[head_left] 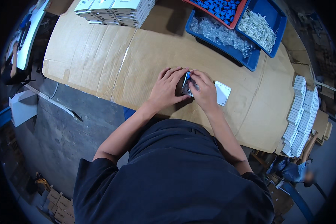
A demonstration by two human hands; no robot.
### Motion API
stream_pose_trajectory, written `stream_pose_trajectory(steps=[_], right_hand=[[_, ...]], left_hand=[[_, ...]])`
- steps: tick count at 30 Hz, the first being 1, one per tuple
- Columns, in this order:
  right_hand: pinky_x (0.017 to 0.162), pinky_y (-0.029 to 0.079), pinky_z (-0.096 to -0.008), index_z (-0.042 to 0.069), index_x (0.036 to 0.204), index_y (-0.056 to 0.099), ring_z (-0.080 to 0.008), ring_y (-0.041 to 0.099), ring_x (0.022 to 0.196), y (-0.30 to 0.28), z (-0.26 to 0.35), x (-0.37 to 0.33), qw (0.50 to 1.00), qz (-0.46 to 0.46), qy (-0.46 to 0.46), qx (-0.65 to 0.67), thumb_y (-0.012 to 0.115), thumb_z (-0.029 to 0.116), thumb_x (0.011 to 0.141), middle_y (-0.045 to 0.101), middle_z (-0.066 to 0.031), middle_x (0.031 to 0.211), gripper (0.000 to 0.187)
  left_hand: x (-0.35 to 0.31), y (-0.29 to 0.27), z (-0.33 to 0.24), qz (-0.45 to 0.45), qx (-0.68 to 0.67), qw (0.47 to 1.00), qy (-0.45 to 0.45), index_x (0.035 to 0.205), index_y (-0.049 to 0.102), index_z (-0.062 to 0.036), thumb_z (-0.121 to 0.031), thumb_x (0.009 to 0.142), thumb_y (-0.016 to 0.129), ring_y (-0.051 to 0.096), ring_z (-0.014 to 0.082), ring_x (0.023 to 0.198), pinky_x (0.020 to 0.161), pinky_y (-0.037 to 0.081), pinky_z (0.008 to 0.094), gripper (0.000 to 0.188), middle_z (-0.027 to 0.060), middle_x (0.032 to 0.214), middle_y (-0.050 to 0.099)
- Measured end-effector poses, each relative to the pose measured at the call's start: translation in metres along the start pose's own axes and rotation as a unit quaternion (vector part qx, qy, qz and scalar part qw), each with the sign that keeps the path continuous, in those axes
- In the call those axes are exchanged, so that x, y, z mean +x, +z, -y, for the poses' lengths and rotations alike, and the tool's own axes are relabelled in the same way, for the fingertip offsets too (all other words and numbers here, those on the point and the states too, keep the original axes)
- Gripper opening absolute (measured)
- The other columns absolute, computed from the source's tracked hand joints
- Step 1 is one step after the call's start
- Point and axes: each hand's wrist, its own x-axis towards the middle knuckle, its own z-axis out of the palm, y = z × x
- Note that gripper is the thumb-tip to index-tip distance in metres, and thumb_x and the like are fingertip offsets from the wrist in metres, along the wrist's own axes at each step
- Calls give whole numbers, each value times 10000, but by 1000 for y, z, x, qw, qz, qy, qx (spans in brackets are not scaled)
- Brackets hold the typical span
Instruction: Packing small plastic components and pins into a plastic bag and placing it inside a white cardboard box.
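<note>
Between my hands, near the table's front edge, is a small shallow box (184,89) with a white rim and shiny contents. My left hand (168,86) curls along its left side, fingers at the far edge and thumb at the near one. The fingertips and thumb of my right hand (204,91) are bent down into the box by a small blue piece (188,75). Those fingers partly cover what lies inside. A flat white square lid or card (223,93) lies on the table just right of my right hand.
Cardboard covers the table (145,52). Stacked white boxes (115,11) stand far left. Far right are a red tray (233,26) of blue pieces, a blue tray (254,63) of clear plastic parts and another blue tray (282,22) of pale strips. White stacks (300,115) line the right edge; people work at both sides.
</note>
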Motion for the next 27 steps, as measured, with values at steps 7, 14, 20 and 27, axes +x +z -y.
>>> stream_pose_trajectory(steps=[7,14,20,27], right_hand=[[1218,221,-650,68,1209,740,-293,427,1467,-9,12,-8,987,18,-12,-158,732,219,897,529,-101,1497,347],[1155,407,-446,119,1384,645,-380,452,1386,-70,-19,-30,997,33,65,-30,833,149,801,458,-115,1555,613],[1148,419,-433,129,1367,644,-348,464,1391,-108,-30,-54,974,114,190,-39,888,177,720,462,-101,1545,693],[1108,459,-412,85,1271,658,-354,559,1313,-111,-33,-54,984,92,141,-56,827,113,794,586,-131,1411,507]], left_hand=[[0,1,3,3,7,1000,5,1515,445,-72,-392,762,842,466,281,1421,1231,279,477,909,119,1484,547],[-5,3,-3,-39,68,997,-11,1513,445,-75,-438,766,840,444,292,1428,1230,228,526,920,130,1489,513],[-9,8,-25,-39,62,996,-56,1509,443,-80,-502,747,850,431,334,1371,1202,244,545,962,148,1400,510],[-5,14,-26,-24,70,997,-36,1503,441,-68,-449,763,838,421,358,1366,1210,222,546,922,159,1395,494]])
